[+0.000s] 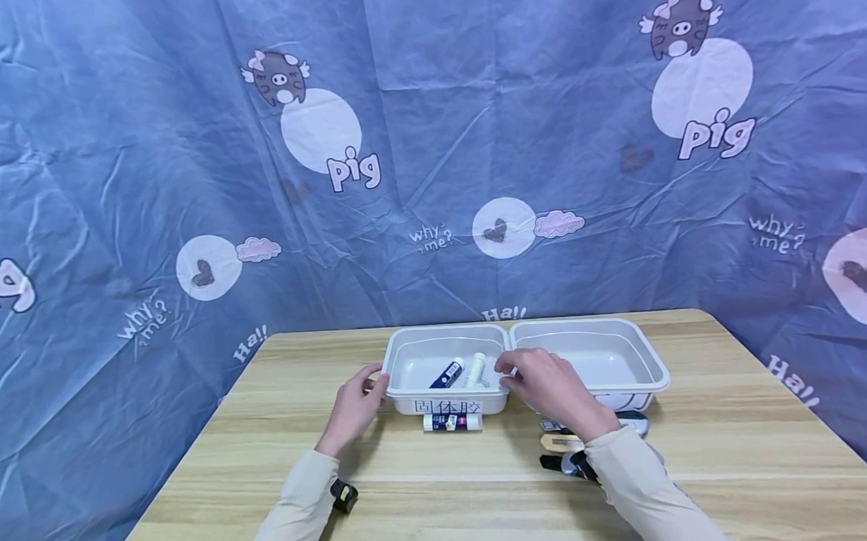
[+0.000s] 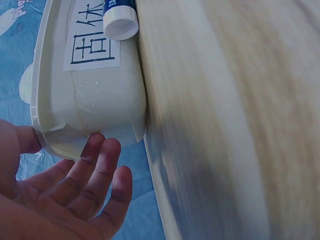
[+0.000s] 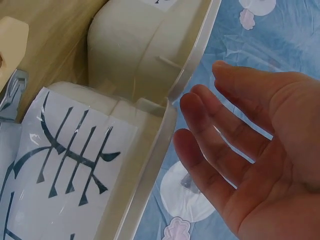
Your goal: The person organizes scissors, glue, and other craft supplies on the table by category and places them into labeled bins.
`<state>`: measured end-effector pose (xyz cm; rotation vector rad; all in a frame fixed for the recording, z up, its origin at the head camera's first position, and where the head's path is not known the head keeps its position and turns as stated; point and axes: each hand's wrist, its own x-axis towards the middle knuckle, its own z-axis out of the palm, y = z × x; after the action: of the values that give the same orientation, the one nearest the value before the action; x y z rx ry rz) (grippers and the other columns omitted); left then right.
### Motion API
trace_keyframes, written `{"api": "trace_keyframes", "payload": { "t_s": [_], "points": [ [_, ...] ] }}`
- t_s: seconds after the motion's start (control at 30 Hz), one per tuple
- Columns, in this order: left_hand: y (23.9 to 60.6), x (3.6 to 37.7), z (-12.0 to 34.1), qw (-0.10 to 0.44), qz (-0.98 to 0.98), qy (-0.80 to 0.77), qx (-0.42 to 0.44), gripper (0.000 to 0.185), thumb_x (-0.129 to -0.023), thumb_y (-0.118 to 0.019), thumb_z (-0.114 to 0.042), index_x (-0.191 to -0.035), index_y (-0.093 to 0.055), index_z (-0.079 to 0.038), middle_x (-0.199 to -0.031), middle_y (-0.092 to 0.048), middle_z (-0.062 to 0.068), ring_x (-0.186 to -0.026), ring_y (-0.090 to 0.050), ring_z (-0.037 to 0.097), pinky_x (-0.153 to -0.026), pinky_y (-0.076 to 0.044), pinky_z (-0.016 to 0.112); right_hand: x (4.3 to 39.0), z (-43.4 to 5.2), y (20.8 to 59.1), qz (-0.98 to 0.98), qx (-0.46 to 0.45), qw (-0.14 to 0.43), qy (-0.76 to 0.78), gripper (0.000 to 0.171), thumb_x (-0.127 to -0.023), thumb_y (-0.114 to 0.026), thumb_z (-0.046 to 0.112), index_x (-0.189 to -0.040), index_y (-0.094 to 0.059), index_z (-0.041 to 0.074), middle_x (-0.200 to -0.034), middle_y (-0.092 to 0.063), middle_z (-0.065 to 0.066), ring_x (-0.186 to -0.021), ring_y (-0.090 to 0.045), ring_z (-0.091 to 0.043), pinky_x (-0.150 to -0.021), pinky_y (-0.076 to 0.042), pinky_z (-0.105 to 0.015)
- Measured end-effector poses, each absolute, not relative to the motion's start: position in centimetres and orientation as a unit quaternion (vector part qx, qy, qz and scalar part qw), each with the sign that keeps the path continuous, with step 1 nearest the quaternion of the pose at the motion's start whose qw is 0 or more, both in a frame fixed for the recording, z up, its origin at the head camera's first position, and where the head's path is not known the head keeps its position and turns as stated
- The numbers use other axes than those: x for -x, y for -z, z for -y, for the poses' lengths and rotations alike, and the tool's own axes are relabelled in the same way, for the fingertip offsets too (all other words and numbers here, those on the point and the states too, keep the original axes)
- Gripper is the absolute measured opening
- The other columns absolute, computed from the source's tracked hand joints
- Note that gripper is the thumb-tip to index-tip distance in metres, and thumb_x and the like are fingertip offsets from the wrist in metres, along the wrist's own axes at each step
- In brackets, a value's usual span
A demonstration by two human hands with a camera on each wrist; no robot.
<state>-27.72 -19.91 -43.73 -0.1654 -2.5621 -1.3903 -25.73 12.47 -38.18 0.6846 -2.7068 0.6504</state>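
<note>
Two glue sticks [image 1: 462, 371] are already lying in the left bin [image 1: 410, 386] near the surface's far edge; a third [image 1: 452, 421] is waiting outside; left hand [image 1: 354, 405] and right hand [image 1: 546, 383] are hovering spread, holding nothing

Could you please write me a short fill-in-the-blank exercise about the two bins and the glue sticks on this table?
1. The two white bins stand side by side on a ____ table.
2. Inside the left bin lie ____ glue sticks.
3. One more glue stick lies on the table just in front of the ____ bin.
4. The left hand is at the left bin's outer end, and its fingers are ____, not gripping.

Missing words: wooden; two; left; open
</note>
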Motion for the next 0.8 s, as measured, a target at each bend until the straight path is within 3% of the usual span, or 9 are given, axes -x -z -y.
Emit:
{"api": "trace_keyframes", "payload": {
  "t_s": [0.57, 0.8],
  "points": [
    [43.8, 27.8, 19.9, 0.108, 0.872, 0.475, 0.06, 0.039, -0.104, -0.06, -0.021, -0.138, -0.061, -0.003, -0.086, -0.074, 0.009, -0.075, -0.072, 0.031, -0.07, -0.055, 0.033, 24.7, -10.3, 38.5, 0.922, -0.297, 0.143, -0.204, 0.012, -0.089, -0.079, 0.013, -0.1, -0.077, 0.016, -0.092, -0.076, 0.005, -0.082, -0.07, -0.01, -0.075, -0.058, -0.035],
    [43.8, 27.8, 19.9, 0.111, 0.871, 0.475, 0.057, 0.039, -0.103, -0.061, -0.021, -0.137, -0.061, -0.002, -0.085, -0.074, 0.01, -0.076, -0.072, 0.033, -0.07, -0.055, 0.033, 24.3, -9.4, 38.9, 0.912, -0.333, 0.108, -0.212, 0.011, -0.091, -0.076, 0.012, -0.101, -0.077, 0.014, -0.093, -0.076, 0.004, -0.082, -0.07, -0.008, -0.075, -0.058, -0.028]
  ]
}}
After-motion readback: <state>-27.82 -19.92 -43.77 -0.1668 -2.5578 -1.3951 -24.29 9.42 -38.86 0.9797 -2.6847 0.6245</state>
